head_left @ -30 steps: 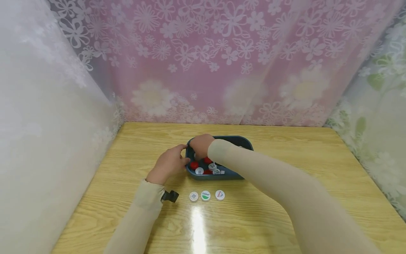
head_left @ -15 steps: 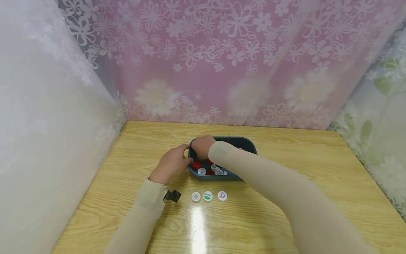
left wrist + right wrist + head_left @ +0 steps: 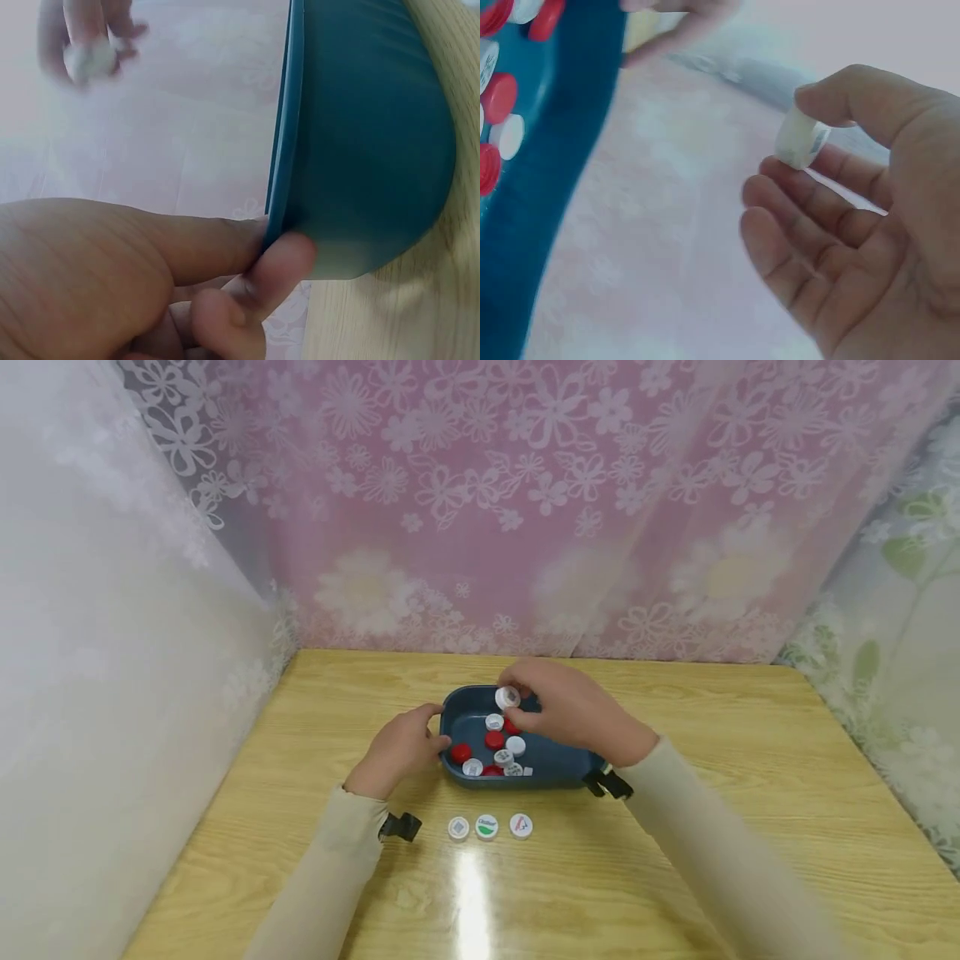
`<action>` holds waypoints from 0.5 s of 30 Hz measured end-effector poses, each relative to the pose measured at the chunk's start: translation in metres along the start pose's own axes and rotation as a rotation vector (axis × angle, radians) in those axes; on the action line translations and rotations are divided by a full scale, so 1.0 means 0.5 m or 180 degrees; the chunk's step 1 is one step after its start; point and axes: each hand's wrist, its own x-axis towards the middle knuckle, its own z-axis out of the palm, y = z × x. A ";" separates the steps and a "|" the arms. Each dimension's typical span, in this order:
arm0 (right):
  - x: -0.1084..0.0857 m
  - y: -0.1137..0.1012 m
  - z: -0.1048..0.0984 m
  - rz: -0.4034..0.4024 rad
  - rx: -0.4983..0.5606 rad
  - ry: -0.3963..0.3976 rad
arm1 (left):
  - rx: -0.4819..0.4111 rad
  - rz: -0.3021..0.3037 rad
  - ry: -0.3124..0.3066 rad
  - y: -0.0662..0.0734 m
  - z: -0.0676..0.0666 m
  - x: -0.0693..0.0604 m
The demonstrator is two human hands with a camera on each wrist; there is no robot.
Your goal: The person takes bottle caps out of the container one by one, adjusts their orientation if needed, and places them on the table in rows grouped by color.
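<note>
A dark blue tray point(image 3: 468, 781) holds several red and white bottle caps. My left hand point(image 3: 399, 750) grips its left end; in the left wrist view the thumb and a finger of the left hand point(image 3: 150, 277) pinch the rim of the tray point(image 3: 367, 135). Above the tray, my right hand point(image 3: 573, 706) pinches a white cap point(image 3: 507, 697). The right wrist view shows that white cap point(image 3: 801, 139) held between thumb and fingertips of the right hand point(image 3: 870, 202), clear of the tray point(image 3: 577, 135).
Three white caps, a plain-marked one point(image 3: 458, 828), a green-marked one point(image 3: 487, 827) and one with red and blue print point(image 3: 521, 826), lie in a row before the tray on the wooden table point(image 3: 300, 710). A pink floral curtain point(image 3: 465, 527) hangs behind.
My right hand has risen out of the tray's left part and moved right, bringing up a white cap. More caps show inside the tray. The left hand keeps its hold.
</note>
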 end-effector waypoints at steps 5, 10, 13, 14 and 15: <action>-0.103 0.010 0.003 -0.0190 -0.0146 0.0653 | 0.0009 -0.0012 -0.0038 0.000 0.002 -0.003; -0.151 0.013 0.015 -0.0066 -0.0459 0.0505 | 0.0015 0.0013 -0.0062 0.002 0.002 0.000; -0.160 0.004 0.016 0.0033 -0.0593 0.0246 | 0.0012 -0.0022 -0.0072 0.004 0.001 -0.001; -0.161 0.001 0.016 0.0039 -0.0642 0.0188 | 0.0009 -0.0027 -0.0073 0.003 0.001 -0.002; -0.163 -0.003 0.016 0.0037 -0.0699 0.0136 | 0.0001 -0.0027 -0.0075 0.002 0.001 -0.002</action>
